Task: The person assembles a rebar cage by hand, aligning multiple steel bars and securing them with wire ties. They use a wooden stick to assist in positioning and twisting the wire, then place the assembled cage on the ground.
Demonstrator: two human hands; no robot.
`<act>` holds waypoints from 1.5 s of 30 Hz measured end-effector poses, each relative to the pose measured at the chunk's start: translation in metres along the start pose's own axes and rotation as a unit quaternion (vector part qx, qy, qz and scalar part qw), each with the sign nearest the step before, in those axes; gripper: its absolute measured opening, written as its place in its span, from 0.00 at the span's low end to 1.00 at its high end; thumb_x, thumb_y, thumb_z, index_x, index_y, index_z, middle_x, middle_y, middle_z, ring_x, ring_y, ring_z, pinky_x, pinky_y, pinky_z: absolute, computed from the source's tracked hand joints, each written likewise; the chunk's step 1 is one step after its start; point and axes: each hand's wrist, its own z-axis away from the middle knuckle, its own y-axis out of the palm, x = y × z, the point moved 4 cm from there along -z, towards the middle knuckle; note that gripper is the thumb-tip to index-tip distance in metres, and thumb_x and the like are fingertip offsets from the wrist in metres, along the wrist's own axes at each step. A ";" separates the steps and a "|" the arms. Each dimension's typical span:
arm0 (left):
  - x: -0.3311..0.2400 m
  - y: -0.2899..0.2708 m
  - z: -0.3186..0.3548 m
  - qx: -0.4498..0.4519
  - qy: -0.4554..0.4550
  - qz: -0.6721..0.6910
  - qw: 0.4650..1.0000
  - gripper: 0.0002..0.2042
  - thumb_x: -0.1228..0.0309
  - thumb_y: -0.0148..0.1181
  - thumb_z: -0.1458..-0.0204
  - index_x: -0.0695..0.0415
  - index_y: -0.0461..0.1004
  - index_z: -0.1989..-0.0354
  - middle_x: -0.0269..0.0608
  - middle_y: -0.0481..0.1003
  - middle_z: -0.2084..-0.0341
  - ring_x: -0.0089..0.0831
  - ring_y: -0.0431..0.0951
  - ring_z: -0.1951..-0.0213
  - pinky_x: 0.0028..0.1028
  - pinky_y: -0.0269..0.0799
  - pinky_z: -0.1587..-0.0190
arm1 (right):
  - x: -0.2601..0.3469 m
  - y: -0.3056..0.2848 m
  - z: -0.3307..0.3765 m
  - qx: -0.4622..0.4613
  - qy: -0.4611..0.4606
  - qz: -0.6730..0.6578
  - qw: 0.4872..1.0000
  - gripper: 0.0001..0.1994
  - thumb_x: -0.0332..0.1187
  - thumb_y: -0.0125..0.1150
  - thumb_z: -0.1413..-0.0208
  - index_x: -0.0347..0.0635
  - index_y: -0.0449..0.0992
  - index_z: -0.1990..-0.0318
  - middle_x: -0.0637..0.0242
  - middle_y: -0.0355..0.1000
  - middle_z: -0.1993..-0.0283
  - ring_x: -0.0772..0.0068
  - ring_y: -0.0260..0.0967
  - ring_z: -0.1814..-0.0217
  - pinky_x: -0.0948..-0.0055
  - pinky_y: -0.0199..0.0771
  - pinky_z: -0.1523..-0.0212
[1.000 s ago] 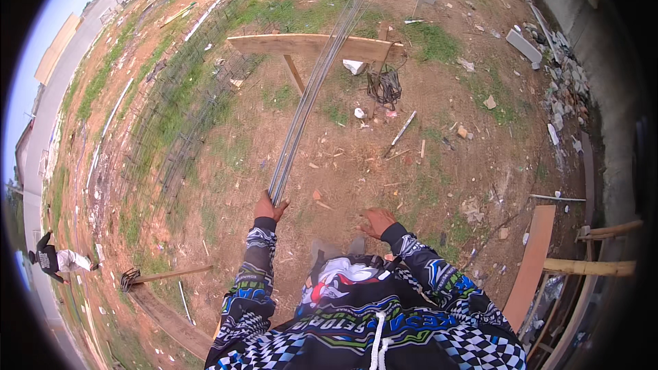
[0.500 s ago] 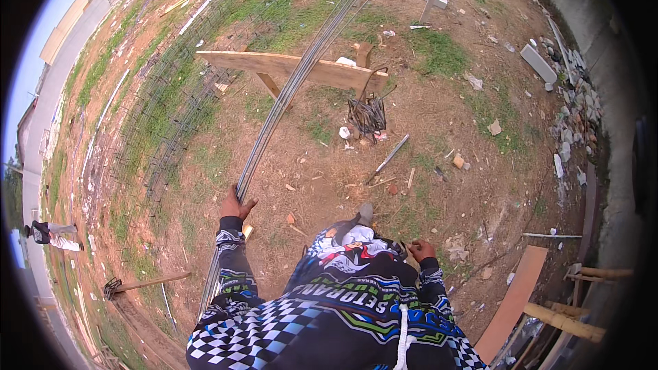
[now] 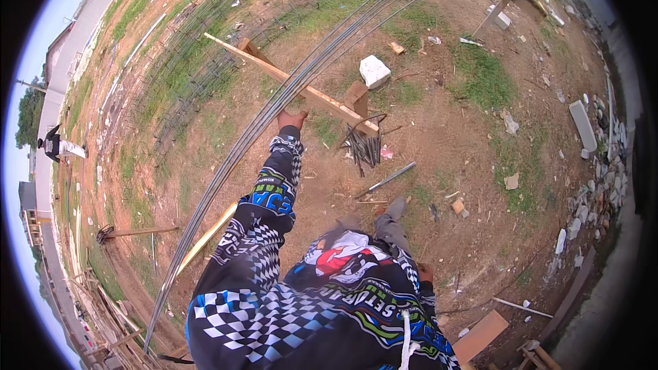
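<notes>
Head view: left hand (image 3: 290, 120) grips the long steel rods (image 3: 264, 120), lifted over the wooden plank (image 3: 308, 92). Right hand (image 3: 425, 274) hangs by the hip; its fingers can't be made out. The rods aren't set down yet.

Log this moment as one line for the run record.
left hand: gripping long rebar bundle | right hand: low by hip, mostly hidden | bundle: lying over wooden plank | nearby: short rod pile, white block
</notes>
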 end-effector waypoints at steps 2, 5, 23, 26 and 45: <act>-0.008 0.010 -0.034 0.013 -0.031 0.018 0.999 0.41 0.61 0.70 0.63 0.68 0.59 0.39 0.64 0.60 0.40 0.53 0.59 0.37 0.36 0.51 0.34 | 0.039 -0.022 -0.076 0.039 0.067 -0.111 0.991 0.18 0.40 0.63 0.46 0.32 0.75 0.57 0.58 0.77 0.71 0.65 0.75 0.72 0.68 0.75 0.72; -0.002 0.035 -0.048 0.004 -0.058 0.048 0.997 0.36 0.58 0.68 0.60 0.62 0.65 0.41 0.62 0.64 0.42 0.54 0.60 0.38 0.36 0.51 0.34 | 0.121 -0.063 -0.149 0.104 0.146 -0.272 0.945 0.23 0.48 0.59 0.43 0.32 0.72 0.54 0.59 0.75 0.72 0.68 0.73 0.74 0.71 0.74 0.76; -0.026 0.046 -0.015 0.021 -0.067 0.405 0.912 0.17 0.65 0.63 0.47 0.61 0.73 0.52 0.41 0.77 0.61 0.28 0.77 0.61 0.31 0.72 0.58 | 0.618 0.102 -0.393 0.375 -0.317 -0.052 0.870 0.29 0.42 0.61 0.44 0.37 0.63 0.38 0.53 0.64 0.38 0.55 0.63 0.37 0.63 0.61 0.38; -0.026 0.043 -0.015 0.006 -0.133 0.458 0.879 0.19 0.64 0.64 0.47 0.61 0.73 0.51 0.42 0.77 0.58 0.28 0.76 0.55 0.30 0.71 0.52 | 0.662 0.139 -0.373 0.303 -0.464 0.081 0.829 0.30 0.44 0.62 0.45 0.38 0.65 0.39 0.52 0.65 0.38 0.54 0.61 0.35 0.63 0.58 0.36; -0.058 0.005 -0.021 -0.023 -0.110 0.252 0.961 0.20 0.57 0.55 0.41 0.63 0.78 0.75 0.41 0.76 0.79 0.25 0.75 0.72 0.30 0.69 0.68 | 0.699 0.147 -0.352 0.607 -0.238 0.150 0.743 0.21 0.55 0.65 0.50 0.43 0.82 0.70 0.77 0.65 0.82 0.83 0.58 0.79 0.78 0.56 0.78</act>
